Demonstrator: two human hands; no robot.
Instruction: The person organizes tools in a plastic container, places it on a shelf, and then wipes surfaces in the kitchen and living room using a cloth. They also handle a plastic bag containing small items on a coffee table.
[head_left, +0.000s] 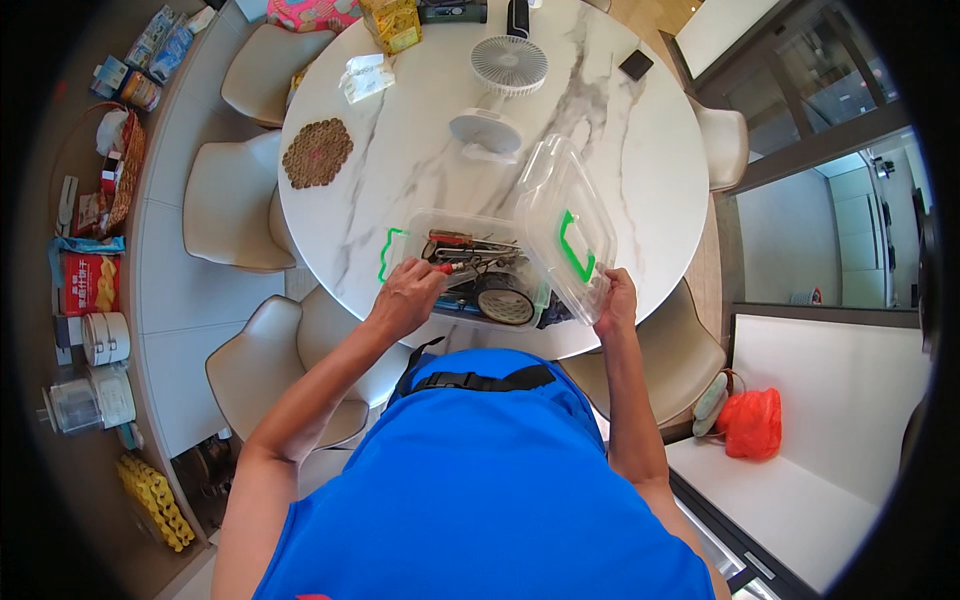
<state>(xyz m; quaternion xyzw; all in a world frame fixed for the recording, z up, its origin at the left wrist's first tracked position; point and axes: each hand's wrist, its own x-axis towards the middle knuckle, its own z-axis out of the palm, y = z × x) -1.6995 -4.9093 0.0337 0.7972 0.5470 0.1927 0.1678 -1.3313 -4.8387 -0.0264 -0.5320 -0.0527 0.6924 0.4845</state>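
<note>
A clear plastic storage box (484, 221) stands on the near edge of the marble-patterned table, filled with tools. My left hand (409, 295) is over its left side, fingers closed around a small red-handled tool (448, 268) whose far end is lost among the other tools. My right hand (616, 301) grips the near corner of the clear lid (559, 187), which has a green handle (576, 247) and is tilted up at the box's right side. Inside the box lie a red-handled screwdriver (452, 238), a roll of tape (506, 305) and several metal tools.
On the round table (405, 150) are a white fan (510, 66), a brown round mat (318, 152), a tissue pack (367, 77), a yellow bag (391, 26) and a black phone-like object (636, 65). Beige chairs (232, 202) surround it. A red plastic bag (752, 424) sits at right.
</note>
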